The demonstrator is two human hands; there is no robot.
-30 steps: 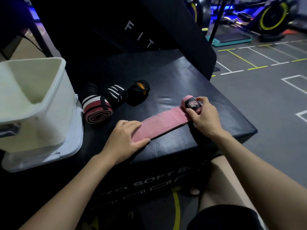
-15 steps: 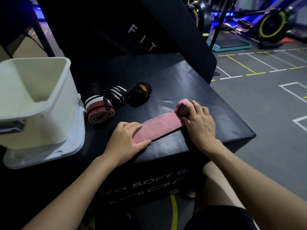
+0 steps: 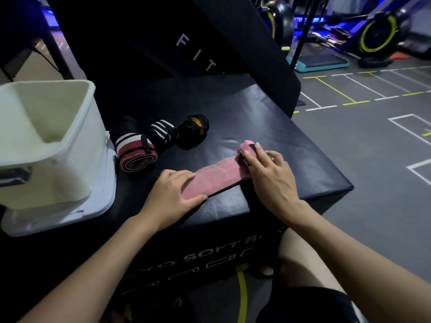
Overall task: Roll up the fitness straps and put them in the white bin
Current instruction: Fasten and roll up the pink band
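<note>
A pink fitness strap lies flat across the black soft box, its far end wound into a small roll. My right hand grips that roll, index finger laid over its top and thumb at its near side. My left hand presses flat on the strap's near end, thumb along the edge. The white bin stands at the left, open and with nothing visible inside.
Several rolled straps lie beside the bin: a red, white and black one, a black-and-white striped one, a black-and-orange one. The bin stands on a white lid. A black pad leans behind the box. Exercise bikes stand far right.
My right hand has turned the pink roll towards my left hand, so its logo patch is now under my fingers and the flat stretch is shorter. My left hand has stayed in place.
</note>
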